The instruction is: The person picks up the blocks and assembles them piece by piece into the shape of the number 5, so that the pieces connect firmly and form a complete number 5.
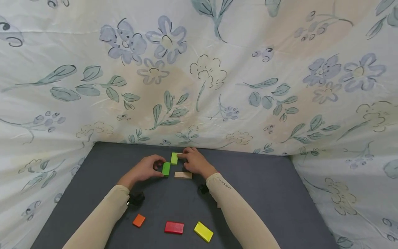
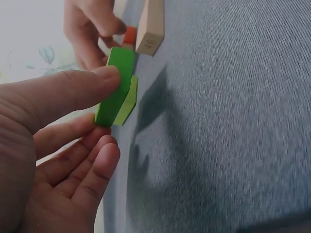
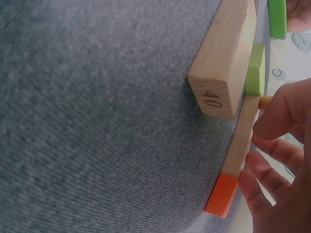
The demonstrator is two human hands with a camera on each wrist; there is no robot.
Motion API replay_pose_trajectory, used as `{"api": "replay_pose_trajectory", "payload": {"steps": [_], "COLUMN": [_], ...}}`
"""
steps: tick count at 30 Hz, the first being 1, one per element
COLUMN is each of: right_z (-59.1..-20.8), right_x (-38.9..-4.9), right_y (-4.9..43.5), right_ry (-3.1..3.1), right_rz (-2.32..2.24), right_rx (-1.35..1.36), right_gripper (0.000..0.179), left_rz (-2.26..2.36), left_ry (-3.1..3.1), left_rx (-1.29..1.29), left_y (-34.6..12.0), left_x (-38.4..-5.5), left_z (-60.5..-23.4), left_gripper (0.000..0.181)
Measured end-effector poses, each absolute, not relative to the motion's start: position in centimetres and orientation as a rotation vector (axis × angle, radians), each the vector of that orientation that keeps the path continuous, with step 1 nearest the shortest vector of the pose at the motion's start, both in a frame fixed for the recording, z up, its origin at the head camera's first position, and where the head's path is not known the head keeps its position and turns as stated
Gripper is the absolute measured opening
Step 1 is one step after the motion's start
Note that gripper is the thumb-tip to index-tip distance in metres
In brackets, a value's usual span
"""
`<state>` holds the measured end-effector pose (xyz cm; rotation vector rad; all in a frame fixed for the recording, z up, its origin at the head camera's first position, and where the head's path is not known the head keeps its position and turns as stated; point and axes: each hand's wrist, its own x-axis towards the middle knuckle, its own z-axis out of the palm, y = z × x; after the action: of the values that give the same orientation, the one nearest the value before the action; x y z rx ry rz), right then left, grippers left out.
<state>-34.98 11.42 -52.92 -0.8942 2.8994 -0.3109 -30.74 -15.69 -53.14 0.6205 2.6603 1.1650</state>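
Note:
My left hand (image 1: 145,168) pinches a green block (image 2: 116,87) between thumb and fingertips, raised off the dark cloth. Just beyond it, a light green block (image 1: 174,158) stands on the table. My right hand (image 1: 196,162) is beside that block, its fingers loosely bent. In the right wrist view, its fingertips touch the far side of a plain wooden block (image 3: 243,138), which lies in line between the light green block and an orange block (image 3: 223,194). Nearer than this row lies another wooden block (image 3: 226,58) marked 40. My right hand hides part of the row in the head view.
Toward the near side lie a small orange block (image 1: 139,220), a red block (image 1: 174,227) and a yellow block (image 1: 203,231). Floral fabric (image 1: 205,86) hangs behind and around the dark grey tabletop (image 1: 264,193). Something small and pale shows beside my right sleeve.

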Motion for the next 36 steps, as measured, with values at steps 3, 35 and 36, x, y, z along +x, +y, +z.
{"api": "replay_pose_trajectory", "payload": {"steps": [3,35,36], "right_z": [-52.9,-52.9,-52.9], "right_x": [-35.0,-34.8,-34.9], "right_y": [11.4,11.3,11.3], "right_ry": [2.904,2.892,2.893], "right_rz": [-0.293,-0.301,-0.302], "right_rx": [-0.904,-0.885,-0.889], "right_gripper": [0.05,0.051,0.051], "left_rz": [1.166,1.172,1.17], "left_ry": [2.65,2.627,2.627], "left_rx": [0.614,0.576,0.577], "left_y": [-15.2,-13.0,-12.9], "left_x": [-30.8,-31.2,-31.2], "left_z": [-53.4,-54.0,-54.0], "left_gripper": [0.059,0.06,0.06]}}
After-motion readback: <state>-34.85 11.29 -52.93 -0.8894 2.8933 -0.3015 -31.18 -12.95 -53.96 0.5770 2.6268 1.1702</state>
